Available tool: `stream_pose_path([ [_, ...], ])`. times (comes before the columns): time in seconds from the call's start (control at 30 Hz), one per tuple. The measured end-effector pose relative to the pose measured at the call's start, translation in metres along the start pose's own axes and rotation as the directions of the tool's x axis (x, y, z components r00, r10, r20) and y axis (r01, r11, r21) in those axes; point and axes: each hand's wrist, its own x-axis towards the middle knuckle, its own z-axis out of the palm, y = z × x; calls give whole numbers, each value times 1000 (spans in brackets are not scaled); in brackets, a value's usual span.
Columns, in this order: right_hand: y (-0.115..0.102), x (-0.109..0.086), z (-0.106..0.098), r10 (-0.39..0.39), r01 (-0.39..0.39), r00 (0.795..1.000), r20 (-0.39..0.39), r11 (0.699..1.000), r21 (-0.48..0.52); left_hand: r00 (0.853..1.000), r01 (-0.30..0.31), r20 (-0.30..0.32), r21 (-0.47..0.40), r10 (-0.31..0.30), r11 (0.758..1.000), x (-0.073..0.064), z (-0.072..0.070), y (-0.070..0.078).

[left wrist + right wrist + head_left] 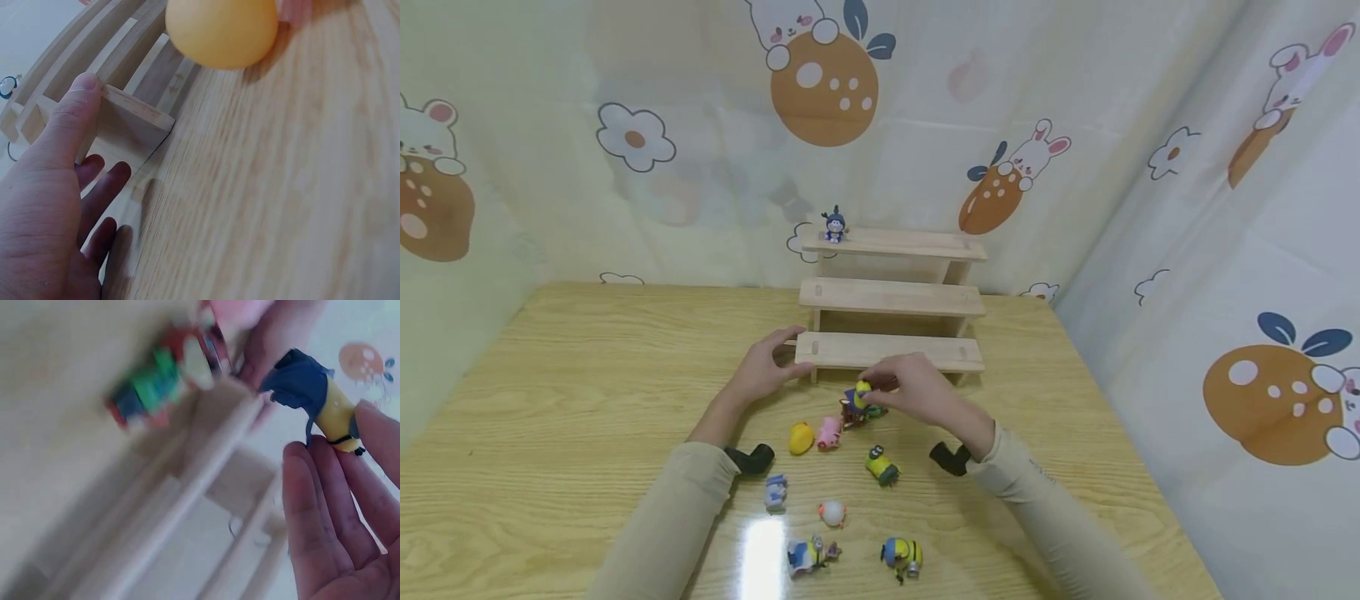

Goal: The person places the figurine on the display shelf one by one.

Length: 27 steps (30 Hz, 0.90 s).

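Observation:
My right hand (919, 390) pinches a yellow minion figurine (337, 419) with dark blue parts between thumb and fingers, in front of the lowest step. At the left end of the three-step wooden display stand (887, 352), my left hand (758, 371) grips the bottom board, thumb at its front corner and a finger at the back. In the left wrist view that thumb lies on the board's end, the other fingers beside it. Below the held minion, a red-and-green toy (169, 375) is blurred in the right wrist view and partly hidden in the head view.
A blue figurine (835, 227) stands on the top step. A yellow toy (801, 437) and pink pig (829, 433) lie before the stand. Nearer are a green-and-yellow minion (881, 467), a grey-blue toy (776, 493), a white toy (832, 513) and two minions (807, 556).

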Motion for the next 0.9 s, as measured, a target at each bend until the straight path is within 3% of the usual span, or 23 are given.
stream_pose_path([
  [0.27,6,44,-58,75,-73,986,-151,997,22,1000,10,-7,-2,-10,1000,1,-3,0],
  [0.47,7,81,-91,94,-103,954,-285,995,-17,1000,2,-8,1,-2,1000,0,-4,-1],
  [0.67,8,114,-103,121,-147,923,-366,988,-43,1000,-7,-10,-5,7,1000,0,-3,0],
  [0.9,14,140,-110,159,-190,913,-375,981,-47,1000,-18,-4,-25,18,1000,1,0,0],
])
